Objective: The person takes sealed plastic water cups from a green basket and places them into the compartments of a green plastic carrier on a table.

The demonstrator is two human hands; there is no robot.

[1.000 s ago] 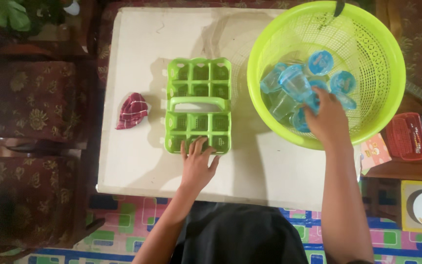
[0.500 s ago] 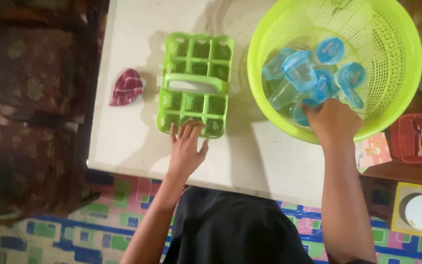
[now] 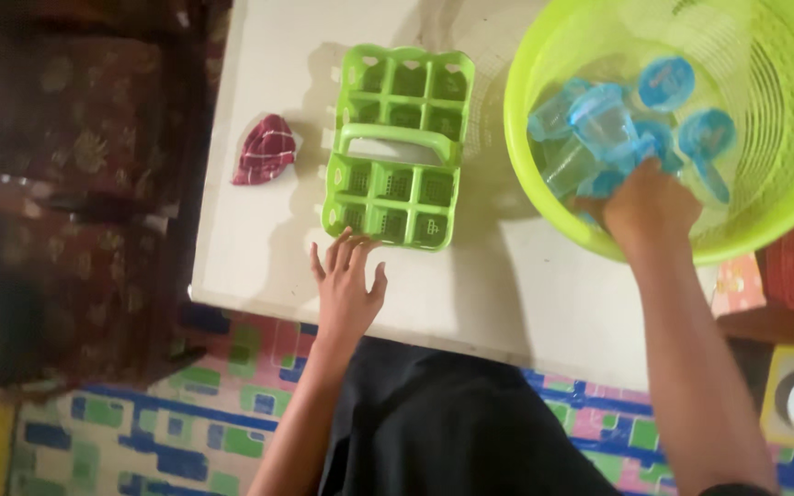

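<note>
The left hand (image 3: 346, 285) lies flat, fingers spread, holding nothing, at six o'clock of the green cup rack (image 3: 399, 147). The right hand (image 3: 647, 207) reaches into the lime basket (image 3: 544, 197) among blue cups (image 3: 604, 124); its grip is hidden, perhaps closed.

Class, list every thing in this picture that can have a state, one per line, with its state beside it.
Green plastic compartment carrier: upright on the table, compartments empty, handle across its middle.
Lime plastic mesh basket: holds clear cups.
Clear blue-lidded cups: sealed, heaped.
Red cloth: crumpled.
Left hand: open, flat, beside the carrier.
Right hand: in the basket among the cups.
</note>
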